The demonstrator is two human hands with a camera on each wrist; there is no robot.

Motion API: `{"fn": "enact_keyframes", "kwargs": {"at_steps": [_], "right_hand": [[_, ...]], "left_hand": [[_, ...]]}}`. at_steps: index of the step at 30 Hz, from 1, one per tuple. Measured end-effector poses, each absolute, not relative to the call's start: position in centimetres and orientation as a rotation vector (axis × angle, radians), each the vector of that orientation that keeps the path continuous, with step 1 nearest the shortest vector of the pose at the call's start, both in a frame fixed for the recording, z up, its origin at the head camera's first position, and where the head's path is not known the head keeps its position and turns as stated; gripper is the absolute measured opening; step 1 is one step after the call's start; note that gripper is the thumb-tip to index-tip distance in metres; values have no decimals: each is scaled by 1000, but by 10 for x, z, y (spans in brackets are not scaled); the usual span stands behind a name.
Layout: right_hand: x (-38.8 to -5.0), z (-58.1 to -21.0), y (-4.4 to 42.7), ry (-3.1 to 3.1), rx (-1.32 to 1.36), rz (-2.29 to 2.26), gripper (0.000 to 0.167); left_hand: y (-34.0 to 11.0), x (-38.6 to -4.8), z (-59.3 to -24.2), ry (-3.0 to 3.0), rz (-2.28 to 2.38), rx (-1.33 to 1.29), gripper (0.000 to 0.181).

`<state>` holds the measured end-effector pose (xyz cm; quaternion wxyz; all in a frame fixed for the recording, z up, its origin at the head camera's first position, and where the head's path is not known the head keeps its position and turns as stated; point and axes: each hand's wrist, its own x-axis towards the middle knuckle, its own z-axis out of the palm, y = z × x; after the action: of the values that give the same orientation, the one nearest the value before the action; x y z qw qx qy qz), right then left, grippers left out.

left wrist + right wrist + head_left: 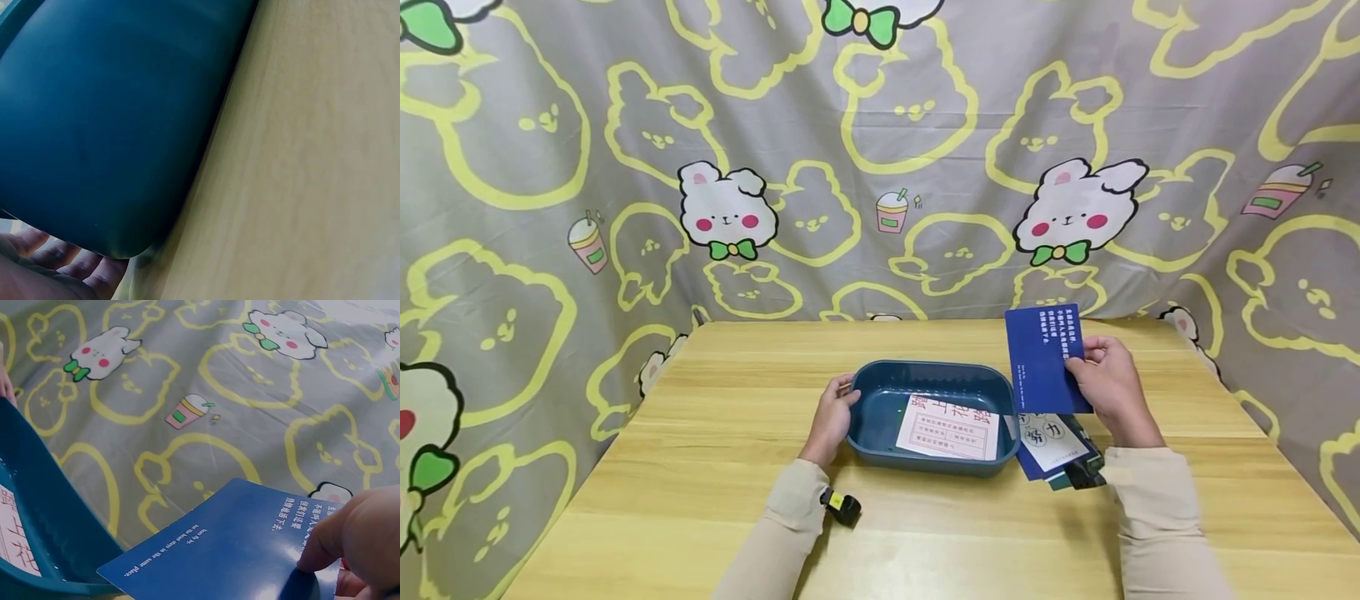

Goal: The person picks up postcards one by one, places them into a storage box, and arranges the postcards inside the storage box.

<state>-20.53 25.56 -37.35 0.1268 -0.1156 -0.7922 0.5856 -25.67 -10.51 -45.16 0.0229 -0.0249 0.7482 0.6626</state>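
A blue postcard (1047, 360) with white printed writing is pinched between thumb and fingers of my right hand (1112, 383). It is held up beside the right end of a dark teal plastic basin (932, 467). My left hand (831, 419) grips the basin's left end, thumb at the rim; in the left wrist view its fingers (81, 265) lie against the outer wall. Inside the basin lies a white card with red characters (951, 429). Below the blue postcard, a loose pile of cards (1060, 450) rests on the table at the basin's right, partly hidden by the postcard.
The wooden table (700, 467) bears the basin and the card pile. Behind and at both sides hangs a grey curtain (820, 125) printed with yellow outlines and white rabbits. A black strap device (842, 507) sits at my left wrist.
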Motion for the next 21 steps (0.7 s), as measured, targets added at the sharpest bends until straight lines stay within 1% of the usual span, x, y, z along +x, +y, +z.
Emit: {"fn": "enact_keyframes", "kwargs": {"at_steps": [5, 13, 21], "right_hand": [[-206, -373, 248, -2305, -306, 1705, 28], [-207, -373, 239, -2371, -330, 1683, 33], [-211, -376, 226, -2403, -281, 1632, 29]], "left_hand": [[-105, -257, -451, 2308, 2063, -72, 33], [-104, -256, -450, 2316, 2050, -55, 34], [-104, -254, -448, 2320, 2045, -50, 33]]}}
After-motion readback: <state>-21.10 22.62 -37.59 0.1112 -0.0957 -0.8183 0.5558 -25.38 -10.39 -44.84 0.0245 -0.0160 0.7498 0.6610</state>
